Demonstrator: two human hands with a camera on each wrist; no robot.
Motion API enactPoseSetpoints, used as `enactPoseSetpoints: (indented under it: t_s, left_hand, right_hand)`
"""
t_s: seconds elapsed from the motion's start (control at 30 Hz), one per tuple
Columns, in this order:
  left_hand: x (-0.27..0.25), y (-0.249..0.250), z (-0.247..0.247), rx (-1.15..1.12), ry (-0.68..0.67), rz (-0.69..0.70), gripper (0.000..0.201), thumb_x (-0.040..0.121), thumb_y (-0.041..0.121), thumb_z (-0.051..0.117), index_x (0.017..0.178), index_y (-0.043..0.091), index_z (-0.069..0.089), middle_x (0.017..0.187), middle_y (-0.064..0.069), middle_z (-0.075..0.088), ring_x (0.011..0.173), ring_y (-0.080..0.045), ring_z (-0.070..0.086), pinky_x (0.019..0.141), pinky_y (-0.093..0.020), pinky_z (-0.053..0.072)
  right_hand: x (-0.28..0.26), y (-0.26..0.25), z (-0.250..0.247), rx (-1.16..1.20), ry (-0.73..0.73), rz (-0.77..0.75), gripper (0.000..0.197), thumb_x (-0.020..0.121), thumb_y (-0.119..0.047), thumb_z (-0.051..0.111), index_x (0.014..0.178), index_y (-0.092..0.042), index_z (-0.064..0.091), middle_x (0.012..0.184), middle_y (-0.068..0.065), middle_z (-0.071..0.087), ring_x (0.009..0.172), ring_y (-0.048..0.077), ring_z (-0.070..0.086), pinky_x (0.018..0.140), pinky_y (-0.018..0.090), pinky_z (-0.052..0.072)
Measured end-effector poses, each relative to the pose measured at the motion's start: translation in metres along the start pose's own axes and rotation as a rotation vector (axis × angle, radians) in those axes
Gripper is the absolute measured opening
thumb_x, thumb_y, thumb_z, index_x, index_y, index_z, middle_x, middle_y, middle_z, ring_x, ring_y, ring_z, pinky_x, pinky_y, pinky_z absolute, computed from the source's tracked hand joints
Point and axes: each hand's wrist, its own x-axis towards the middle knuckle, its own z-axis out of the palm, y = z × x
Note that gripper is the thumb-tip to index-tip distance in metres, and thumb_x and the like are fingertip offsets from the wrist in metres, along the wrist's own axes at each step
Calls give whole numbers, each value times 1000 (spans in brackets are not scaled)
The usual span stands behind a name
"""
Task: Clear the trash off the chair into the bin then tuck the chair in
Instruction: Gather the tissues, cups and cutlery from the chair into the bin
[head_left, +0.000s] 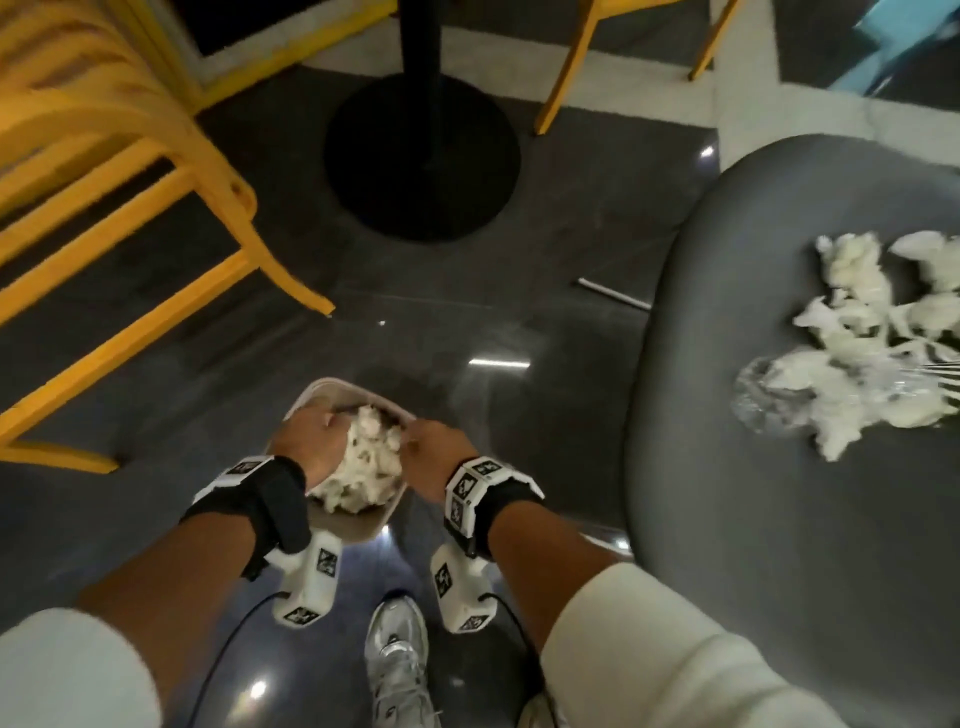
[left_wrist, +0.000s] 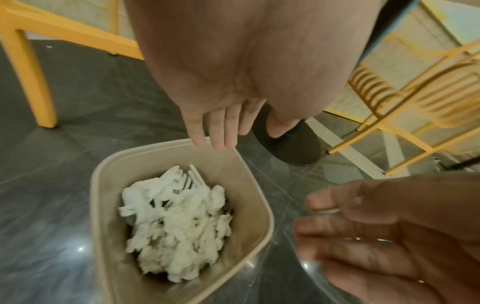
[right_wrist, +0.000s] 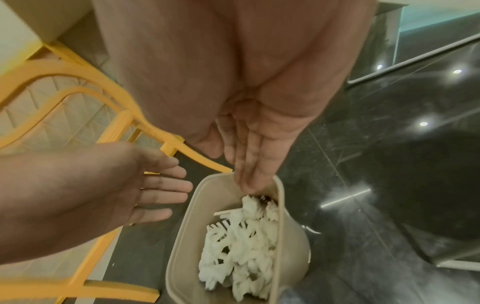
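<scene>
A beige bin (head_left: 363, 525) with rounded corners stands on the dark glossy floor (head_left: 130, 499), at about 6 o'clock in the head view, just ahead of the person's silver shoe (head_left: 397, 660). It holds a heap of crumpled white tissue (head_left: 363, 467), and the wrist views show a white plastic fork (left_wrist: 182, 179) and a pale stick (left_wrist: 197, 174) lying on top of the heap.

Both hands hover over the bin's mouth and hold nothing. The left hand (head_left: 311, 439) is over the rim at the bin's 10 o'clock side, palm down, fingers (left_wrist: 218, 127) straight and close together, their tips pointing at the rim. The right hand (head_left: 434, 460) is over the 3 o'clock side, released as well, its fingers (right_wrist: 249, 164) stretched downward with the tips just above the tissue. Each wrist carries a black strap and a white camera block with black-and-white markers.

More trash (head_left: 852, 343) remains on the grey chair (head_left: 753, 519) at 3 o'clock: several wads of white tissue, a piece of clear crinkled plastic (head_left: 758, 395) on their left edge, and something striped black and white at the frame's right edge, cut off so it cannot be identified. The chair stands well apart from the bin.

A yellow chair (head_left: 104, 208) is at 10 o'clock, a black round table base (head_left: 421, 156) at 12 o'clock, and the legs of a second yellow chair (head_left: 571, 67) at 1 o'clock.
</scene>
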Motion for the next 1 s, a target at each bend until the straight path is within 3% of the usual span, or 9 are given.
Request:
enactPoseSetpoints:
  t_s: [0.17, 0.33, 0.47, 0.53, 0.63, 0.7, 0.77, 0.9, 1.0]
  left_hand:
    - [-16, 95, 7, -2, 13, 169, 22, 93, 14, 54, 110, 10, 67, 115, -15, 69, 109, -35, 62, 94, -39, 47]
    - [-56, 214, 36, 36, -3, 383, 21, 91, 17, 52, 106, 21, 66, 107, -4, 69, 100, -27, 64, 84, -31, 47]
    - [-94, 299, 78, 36, -78, 583, 20, 88, 19, 55, 106, 21, 64, 99, -2, 69, 94, -25, 66, 88, -35, 51]
    - [-111, 336, 105, 79, -76, 722, 32, 82, 32, 62, 113, 22, 59, 107, 0, 62, 104, -24, 62, 95, -40, 49]
    - [-135, 389, 151, 248, -27, 847, 68, 70, 58, 63, 130, 30, 46, 130, 1, 48, 124, -24, 45, 105, -43, 39]
    - [-150, 416, 181, 365, -41, 872, 85, 63, 67, 65, 136, 33, 38, 138, 2, 37, 130, -25, 35, 108, -44, 33]
    - [-157, 433, 211, 490, -71, 871, 95, 57, 73, 65, 138, 34, 34, 143, 0, 32, 134, -27, 31, 109, -49, 31]
    - [-155, 443, 255, 597, -56, 747, 101, 52, 74, 67, 135, 26, 35, 145, -5, 29, 134, -31, 33, 107, -49, 33]
    - [-155, 440, 273, 635, 16, 758, 77, 68, 53, 74, 130, 19, 42, 142, -9, 30, 127, -34, 33, 102, -45, 36]
  right_hand:
    - [-44, 40, -69, 150, 163, 14, 22, 93, -22, 53, 104, -15, 71, 111, 14, 74, 106, 36, 69, 94, 38, 56]
    - [-101, 93, -145, 348, 462, 47, 37, 79, -41, 43, 97, -25, 71, 93, 6, 78, 94, 30, 73, 90, 40, 58]
    - [-158, 167, -204, 426, 764, 109, 22, 93, -32, 55, 100, -19, 72, 89, 5, 77, 88, 28, 71, 82, 38, 56]
    - [-185, 215, -224, 483, 869, 175, 17, 95, -27, 58, 96, -16, 71, 84, 2, 74, 81, 25, 68, 75, 32, 52]
    - [-213, 278, -235, 513, 874, 288, 13, 96, -24, 57, 92, -18, 69, 85, 2, 73, 84, 27, 68, 76, 33, 52]
    - [-221, 306, -238, 513, 828, 321, 14, 95, -26, 56, 95, -22, 69, 93, 4, 75, 90, 28, 70, 85, 43, 57]
    - [-224, 323, -244, 496, 808, 338, 17, 95, -25, 55, 99, -22, 71, 97, 5, 76, 95, 28, 70, 90, 44, 56]
    - [-222, 341, -263, 534, 851, 342, 18, 95, -25, 54, 101, -22, 71, 99, 5, 76, 98, 28, 69, 90, 40, 55]
    - [-220, 349, -274, 495, 875, 343, 18, 93, -26, 53, 102, -23, 68, 97, 3, 75, 96, 27, 68, 86, 36, 55]
